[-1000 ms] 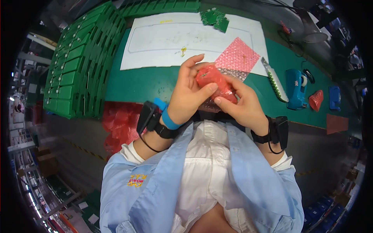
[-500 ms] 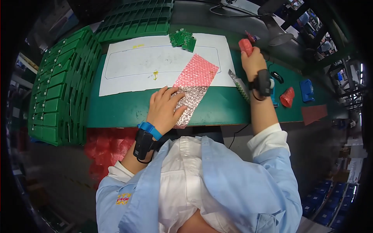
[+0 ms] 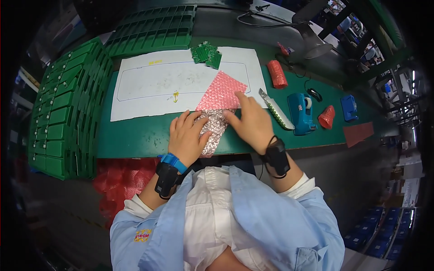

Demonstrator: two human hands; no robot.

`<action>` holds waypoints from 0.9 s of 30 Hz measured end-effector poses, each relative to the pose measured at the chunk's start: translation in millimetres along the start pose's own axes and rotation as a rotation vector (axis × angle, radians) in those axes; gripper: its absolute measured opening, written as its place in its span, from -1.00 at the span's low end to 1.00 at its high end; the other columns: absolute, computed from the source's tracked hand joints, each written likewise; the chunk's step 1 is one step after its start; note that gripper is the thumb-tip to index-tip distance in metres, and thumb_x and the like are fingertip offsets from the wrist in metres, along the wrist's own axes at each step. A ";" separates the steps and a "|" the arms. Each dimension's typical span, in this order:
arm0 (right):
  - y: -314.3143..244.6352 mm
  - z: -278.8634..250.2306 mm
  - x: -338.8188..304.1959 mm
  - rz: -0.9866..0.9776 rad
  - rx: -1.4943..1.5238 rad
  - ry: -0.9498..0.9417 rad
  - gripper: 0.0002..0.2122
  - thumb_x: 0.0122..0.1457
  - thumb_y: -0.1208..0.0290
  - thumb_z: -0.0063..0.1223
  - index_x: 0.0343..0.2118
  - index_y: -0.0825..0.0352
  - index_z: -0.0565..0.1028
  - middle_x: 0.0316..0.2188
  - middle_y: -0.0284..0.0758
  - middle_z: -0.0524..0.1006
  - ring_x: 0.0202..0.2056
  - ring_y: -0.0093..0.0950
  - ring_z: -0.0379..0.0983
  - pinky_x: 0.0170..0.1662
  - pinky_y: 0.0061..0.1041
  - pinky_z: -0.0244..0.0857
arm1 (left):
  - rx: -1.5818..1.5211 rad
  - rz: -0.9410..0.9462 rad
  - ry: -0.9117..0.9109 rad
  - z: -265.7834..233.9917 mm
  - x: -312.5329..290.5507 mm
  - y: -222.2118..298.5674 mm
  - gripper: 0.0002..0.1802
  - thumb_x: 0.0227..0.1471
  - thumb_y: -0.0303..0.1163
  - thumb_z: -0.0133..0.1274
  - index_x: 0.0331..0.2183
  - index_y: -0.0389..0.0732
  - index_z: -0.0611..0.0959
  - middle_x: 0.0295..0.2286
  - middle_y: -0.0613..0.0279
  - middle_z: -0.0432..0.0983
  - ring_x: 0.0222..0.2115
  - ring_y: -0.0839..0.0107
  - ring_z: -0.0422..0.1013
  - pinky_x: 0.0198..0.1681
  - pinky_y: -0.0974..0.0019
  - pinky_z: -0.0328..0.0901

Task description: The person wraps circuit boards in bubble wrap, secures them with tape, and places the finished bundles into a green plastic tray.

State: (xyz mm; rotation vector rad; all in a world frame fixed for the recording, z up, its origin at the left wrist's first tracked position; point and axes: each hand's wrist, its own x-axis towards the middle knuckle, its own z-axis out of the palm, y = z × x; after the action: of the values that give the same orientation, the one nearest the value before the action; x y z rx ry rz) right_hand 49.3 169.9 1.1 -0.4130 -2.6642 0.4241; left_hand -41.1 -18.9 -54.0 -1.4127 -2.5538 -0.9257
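A sheet of bubble wrap (image 3: 222,92) lies partly on the white board and partly over the table's near edge. Its upper part is pink, its lower part silvery and see-through. My left hand (image 3: 186,137) rests flat on the left side of the silvery part, fingers spread. At the right edge of the sheet is my right hand (image 3: 253,124), thumb and forefinger apart and touching the wrap; its other fingers are partly hidden. Beyond the sheet, several green circuit boards (image 3: 207,55) lie in a pile on the white board.
Right of the white board (image 3: 149,86) are a red bubble-wrapped roll (image 3: 277,74), a box cutter (image 3: 276,110), a teal tape dispenser (image 3: 302,113), a small red wrapped bundle (image 3: 326,117) and a blue holder (image 3: 349,108). Green trays (image 3: 63,113) stack at left; a lamp (image 3: 312,43) stands behind.
My right hand has let go of the red roll, which now lies on the table, and has come left to the bubble wrap. My left hand stays on the sheet.
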 end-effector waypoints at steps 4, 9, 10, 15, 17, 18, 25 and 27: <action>-10.5 20.9 -9.3 0.152 0.033 -0.078 -0.50 0.06 0.21 0.23 0.01 0.38 0.42 -0.23 -0.14 0.51 -0.21 -0.12 0.45 -0.14 -0.27 0.35 | 0.056 -0.051 0.012 6.1 -4.4 14.9 -0.53 0.00 -0.19 0.15 -0.04 -0.14 0.56 0.05 0.10 0.35 0.14 0.03 0.17 0.19 -0.05 0.02; 0.2 41.5 -2.0 -0.110 0.167 -0.056 -0.62 0.05 0.39 0.20 -0.05 0.37 0.46 -0.27 -0.14 0.50 -0.22 -0.14 0.45 -0.16 -0.28 0.36 | -0.112 -0.046 -0.010 4.1 -13.8 32.5 -0.47 -0.01 -0.20 0.17 0.00 -0.17 0.52 0.07 0.02 0.31 0.12 0.01 0.18 0.18 -0.05 0.04; 4.5 46.4 0.1 -0.159 0.221 -0.048 -0.66 0.05 0.44 0.18 -0.08 0.36 0.48 -0.27 -0.14 0.49 -0.23 -0.14 0.45 -0.17 -0.28 0.36 | -0.214 -0.036 -0.037 1.7 -16.5 34.9 -0.46 -0.01 -0.20 0.17 0.01 -0.18 0.51 0.07 0.00 0.30 0.12 0.00 0.18 0.18 -0.04 0.04; 17.7 61.2 17.0 -0.143 0.449 -0.021 -0.72 0.05 0.62 0.09 -0.12 0.37 0.51 -0.28 -0.13 0.50 -0.23 -0.20 0.47 -0.19 -0.36 0.36 | -0.266 -0.023 -0.069 -17.7 -24.9 31.0 -0.47 -0.01 -0.20 0.17 0.00 -0.17 0.52 0.06 0.01 0.31 0.11 -0.01 0.18 0.17 -0.03 0.06; 13.9 62.4 24.7 -0.107 0.485 -0.004 -0.71 0.05 0.64 0.09 -0.12 0.36 0.51 -0.27 -0.13 0.49 -0.23 -0.21 0.47 -0.20 -0.37 0.36 | -0.144 0.003 -0.042 -17.2 -27.8 20.6 -0.47 -0.02 -0.19 0.18 0.00 -0.16 0.52 0.06 0.01 0.32 0.11 -0.01 0.18 0.17 -0.02 0.06; 11.1 60.8 29.2 -0.065 0.511 0.024 -0.70 0.04 0.65 0.08 -0.11 0.36 0.51 -0.27 -0.13 0.49 -0.23 -0.22 0.47 -0.21 -0.38 0.36 | -0.083 0.020 -0.030 -16.6 -28.8 16.7 -0.47 -0.02 -0.19 0.18 0.00 -0.15 0.52 0.05 0.02 0.32 0.11 -0.01 0.17 0.17 -0.02 0.06; 4.3 74.8 34.4 -0.267 0.348 0.058 -0.69 0.07 0.55 0.12 -0.07 0.33 0.51 -0.13 -0.13 0.50 -0.14 -0.18 0.46 -0.12 -0.35 0.35 | -0.032 0.041 -0.051 -4.6 -44.3 29.6 -0.48 -0.02 -0.17 0.18 -0.01 -0.13 0.53 0.05 0.03 0.32 0.14 0.00 0.14 0.18 -0.07 0.03; -1.8 74.2 24.5 -0.395 0.110 0.080 -0.68 0.09 0.48 0.14 -0.05 0.31 0.50 -0.06 -0.14 0.49 -0.08 -0.17 0.45 -0.04 -0.32 0.33 | -0.020 0.028 -0.037 -3.8 -46.7 31.7 -0.48 -0.02 -0.17 0.18 -0.01 -0.13 0.53 0.06 0.03 0.32 0.15 0.00 0.13 0.19 -0.08 0.02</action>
State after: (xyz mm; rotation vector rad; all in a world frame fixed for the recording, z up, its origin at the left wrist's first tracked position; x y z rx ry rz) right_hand -4.8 159.7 -54.4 0.1274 -2.5455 0.4160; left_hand 9.9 -43.3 -52.3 -1.4811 -2.5514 -0.9316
